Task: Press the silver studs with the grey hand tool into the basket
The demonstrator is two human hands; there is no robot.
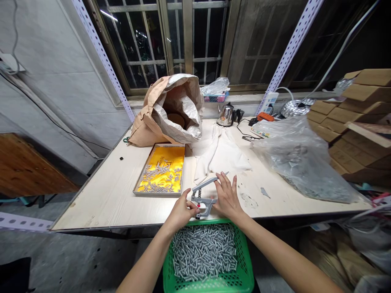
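One pale table [100,199] under the one grey hand press [205,201], at its near edge. One brown sack [171,110] far behind the press; one green basket [246,260] of pins [203,252] just in front; one yellow tray [166,156] behind-left. Left hand [182,210] pinching the press's die end, right hand [226,198] laid flat on it, fingers spread.

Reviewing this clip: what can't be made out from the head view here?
Head view:
What the left hand pinches at the hand press: too small, covered by its fingers.
Part of the press's body: hidden under the right hand.
Near rim of the green basket: cut off by the bottom edge.
Contents of the paper sack: dark inside.
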